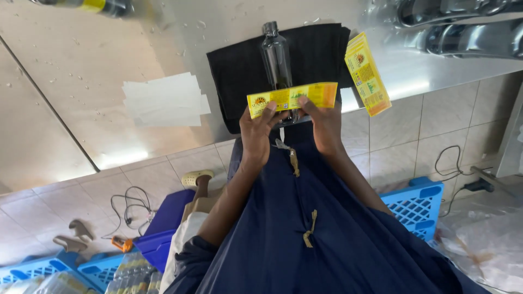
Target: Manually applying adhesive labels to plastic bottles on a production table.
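Observation:
Both my hands hold one yellow label [292, 98] stretched flat between them. My left hand [257, 130] pinches its left end and my right hand [325, 124] pinches its right part. Just beyond the label a clear plastic bottle [275, 54] lies on a black cloth [234, 71] on the steel counter [81, 65]. The bottle's lower end is hidden behind the label. A small stack of more yellow labels [368, 73] lies to the right of the cloth, near the counter edge.
White paper sheets [163, 100] lie left of the cloth. Another bottle [92, 5] rests at the counter's far left. Metal parts [463, 32] sit at the far right. Blue crates [417, 204] and cables [128, 204] are on the tiled floor.

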